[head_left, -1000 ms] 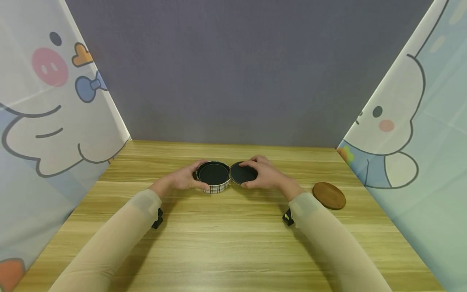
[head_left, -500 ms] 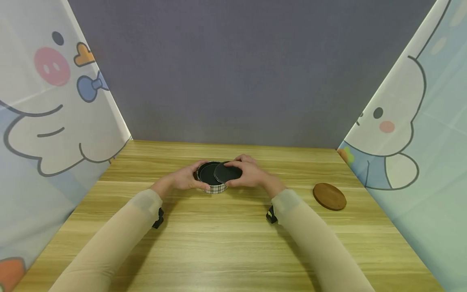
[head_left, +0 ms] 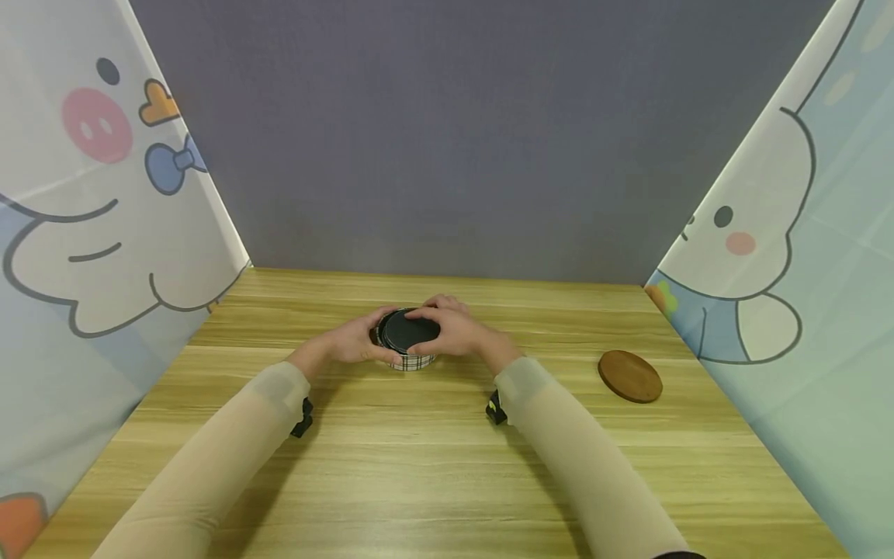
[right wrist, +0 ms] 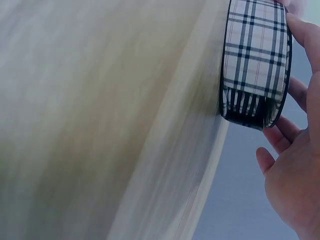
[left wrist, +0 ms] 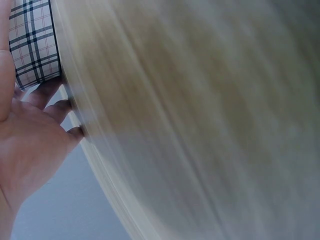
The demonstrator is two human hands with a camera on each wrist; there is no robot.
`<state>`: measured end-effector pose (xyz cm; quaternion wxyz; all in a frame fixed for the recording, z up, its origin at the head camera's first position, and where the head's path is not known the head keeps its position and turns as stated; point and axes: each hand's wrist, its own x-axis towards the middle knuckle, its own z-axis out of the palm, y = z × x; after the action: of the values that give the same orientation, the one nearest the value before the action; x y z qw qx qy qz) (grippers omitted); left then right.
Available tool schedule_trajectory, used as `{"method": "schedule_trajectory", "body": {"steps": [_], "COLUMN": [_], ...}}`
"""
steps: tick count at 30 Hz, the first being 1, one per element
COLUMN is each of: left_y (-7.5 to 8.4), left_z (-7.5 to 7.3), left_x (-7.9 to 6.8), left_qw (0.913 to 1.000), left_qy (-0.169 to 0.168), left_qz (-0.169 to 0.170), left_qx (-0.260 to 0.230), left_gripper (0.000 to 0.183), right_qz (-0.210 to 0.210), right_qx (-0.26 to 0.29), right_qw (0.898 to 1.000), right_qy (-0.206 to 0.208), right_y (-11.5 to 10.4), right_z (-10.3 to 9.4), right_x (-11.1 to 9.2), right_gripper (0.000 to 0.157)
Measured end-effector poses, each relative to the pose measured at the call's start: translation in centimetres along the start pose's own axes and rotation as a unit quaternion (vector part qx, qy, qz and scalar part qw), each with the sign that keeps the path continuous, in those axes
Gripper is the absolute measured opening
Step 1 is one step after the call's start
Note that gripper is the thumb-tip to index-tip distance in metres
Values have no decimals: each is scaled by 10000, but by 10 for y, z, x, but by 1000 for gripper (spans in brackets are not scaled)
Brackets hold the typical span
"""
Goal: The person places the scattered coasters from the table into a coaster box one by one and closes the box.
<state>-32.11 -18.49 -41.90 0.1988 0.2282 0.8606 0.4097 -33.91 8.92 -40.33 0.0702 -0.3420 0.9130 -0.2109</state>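
A round holder (head_left: 414,362) with a black-and-white plaid side stands near the back middle of the table. My left hand (head_left: 352,341) grips its left side, thumb in front and fingers behind. A thin black round coaster (head_left: 412,331) lies over the holder's top, with a sliver of dark interior showing at its left. The thumb and fingers of my right hand (head_left: 461,332) hold the coaster's right edge. In the right wrist view, the plaid wall (right wrist: 255,50) has a slotted opening at one end. Whether the coaster rests inside the rim cannot be seen.
A brown wooden disc (head_left: 630,376) lies on the right part of the wood-grain table (head_left: 405,458). A grey panel (head_left: 447,140) rises behind the table. Cartoon-printed cloths hang at the left (head_left: 140,233) and right (head_left: 761,233).
My right hand has carried the black coaster leftward, from beside the plaid holder to over its top. The left hand has stayed in place on the holder.
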Motion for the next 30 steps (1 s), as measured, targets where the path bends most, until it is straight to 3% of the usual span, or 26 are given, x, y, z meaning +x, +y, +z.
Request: {"method": "schedule_trajectory", "body": {"steps": [8,16,30], "left_y": [2,1,0], "left_z": [-1,-1,0], "left_x": [-1,0,1], "left_qw": [10000,10000,10000], "left_qy": [-23,20,39], "left_qz": [-36,-7,-7], "left_qx": [-11,-4,62], "left_gripper": [113,111,110], "right_qz": [14,12,251], "right_qx": [96,-228,-63], "right_qw": [9999,9997,9997], "right_qy": [-47,-18,-14], "right_y": [-4,-5,-4], "right_z": [2,6,8], "right_x": [3,1,3], "right_gripper": [76,62,63]}}
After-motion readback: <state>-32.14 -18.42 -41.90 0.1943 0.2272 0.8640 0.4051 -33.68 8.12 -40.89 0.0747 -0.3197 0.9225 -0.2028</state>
